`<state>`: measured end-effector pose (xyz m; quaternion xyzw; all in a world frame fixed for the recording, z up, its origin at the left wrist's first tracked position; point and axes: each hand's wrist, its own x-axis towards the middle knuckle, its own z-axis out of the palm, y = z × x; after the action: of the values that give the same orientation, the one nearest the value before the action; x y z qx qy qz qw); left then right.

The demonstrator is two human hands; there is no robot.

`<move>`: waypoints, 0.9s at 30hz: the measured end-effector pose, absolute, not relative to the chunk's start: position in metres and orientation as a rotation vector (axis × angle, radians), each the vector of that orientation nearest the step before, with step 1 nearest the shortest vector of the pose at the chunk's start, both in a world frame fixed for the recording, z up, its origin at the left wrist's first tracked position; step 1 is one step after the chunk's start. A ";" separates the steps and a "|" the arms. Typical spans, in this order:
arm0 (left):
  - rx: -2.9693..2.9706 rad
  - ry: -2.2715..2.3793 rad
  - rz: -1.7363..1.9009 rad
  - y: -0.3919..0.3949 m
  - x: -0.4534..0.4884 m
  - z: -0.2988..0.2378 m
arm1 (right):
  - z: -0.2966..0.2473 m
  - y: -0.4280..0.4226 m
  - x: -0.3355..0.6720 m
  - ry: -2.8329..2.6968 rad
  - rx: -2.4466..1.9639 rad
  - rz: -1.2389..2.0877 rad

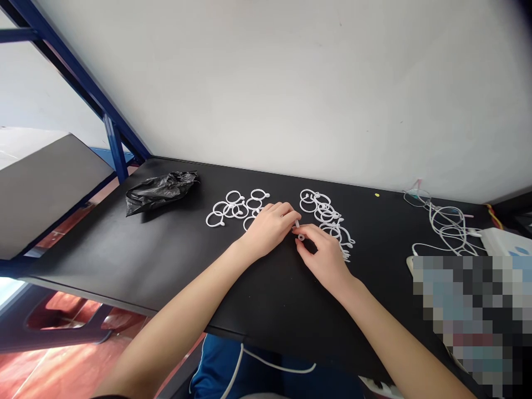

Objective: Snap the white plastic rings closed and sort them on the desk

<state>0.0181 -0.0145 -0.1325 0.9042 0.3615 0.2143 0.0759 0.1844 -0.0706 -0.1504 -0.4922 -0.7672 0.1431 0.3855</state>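
Observation:
Between my two hands is a small white plastic ring (301, 237), mostly covered by fingers; its eyelet end shows. My left hand (268, 226) has its fingers bent around the upper side of it. From the right, the thumb and forefinger of my right hand (326, 256) pinch it. A loose group of white plastic rings (235, 209), each with a small knob, lies beyond and left of my left hand. Another pile of white rings (326, 210) lies behind my right hand, partly hidden by it. Both groups rest on the black table (166, 266).
A crumpled black plastic bag (162, 191) lies at the back left. At the right are tangled white cables (451, 227), glasses (417, 197), a white box (505, 241) and a blurred-out area (469, 310). A white wall (291, 88) rises behind; a blue metal frame (78, 72) stands left.

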 end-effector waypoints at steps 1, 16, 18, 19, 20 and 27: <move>2.716 1.087 0.656 -0.014 0.018 -0.133 | -0.151 -0.071 0.184 -1.951 -1.252 0.356; 2.697 1.163 0.742 -0.014 0.018 -0.134 | -0.148 -0.073 0.184 -1.855 -1.087 0.204; 2.698 1.145 0.748 -0.014 0.019 -0.134 | -0.148 -0.073 0.185 -1.852 -1.062 0.200; 2.699 1.135 0.751 -0.015 0.019 -0.134 | -0.148 -0.073 0.185 -1.851 -1.047 0.193; 2.700 1.125 0.753 -0.015 0.019 -0.133 | -0.148 -0.073 0.186 -1.849 -1.033 0.185; 2.697 1.094 0.739 -0.016 0.019 -0.131 | -0.146 -0.075 0.187 -1.829 -1.081 0.189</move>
<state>0.0190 -0.0159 -0.1312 0.8960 0.3634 0.2456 0.0691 0.1869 -0.0746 -0.1463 -0.4438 -0.7507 0.0777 0.4832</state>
